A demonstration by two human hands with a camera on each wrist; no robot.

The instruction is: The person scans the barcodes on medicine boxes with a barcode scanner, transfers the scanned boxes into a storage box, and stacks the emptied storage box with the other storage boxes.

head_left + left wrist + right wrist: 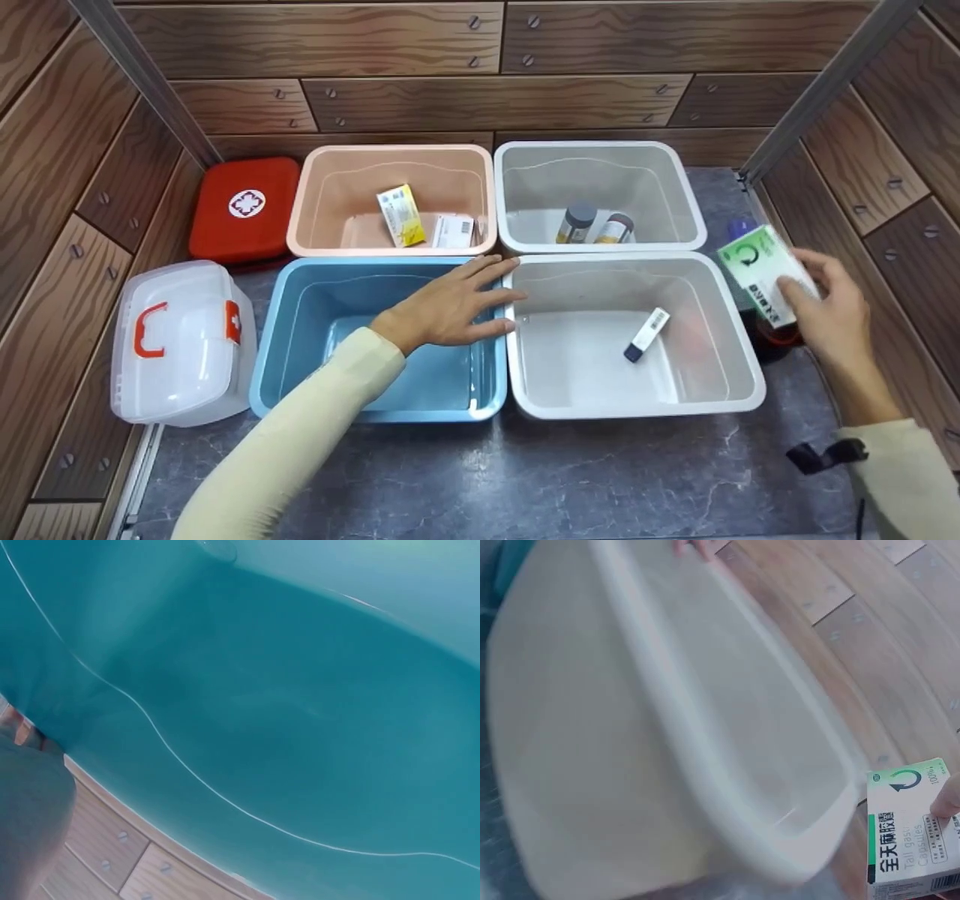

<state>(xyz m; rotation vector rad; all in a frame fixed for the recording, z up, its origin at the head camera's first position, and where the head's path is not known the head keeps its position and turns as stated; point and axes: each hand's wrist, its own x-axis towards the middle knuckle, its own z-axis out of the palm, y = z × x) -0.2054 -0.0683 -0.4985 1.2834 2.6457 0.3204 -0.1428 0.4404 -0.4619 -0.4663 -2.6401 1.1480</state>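
Observation:
My right hand grips a green and white medicine box off the right side of the front grey bin. In the right wrist view the same capsule box shows its printed face, with my thumb on it. My left hand lies with spread, straight fingers over the adjoining rims of the blue bin and the front grey bin. A small white box with a dark end lies inside the front grey bin.
An orange bin behind holds a yellow box and a white box. Two dark-capped bottles lie in the rear grey bin. At left are a red first-aid case and a clear-lidded medicine chest.

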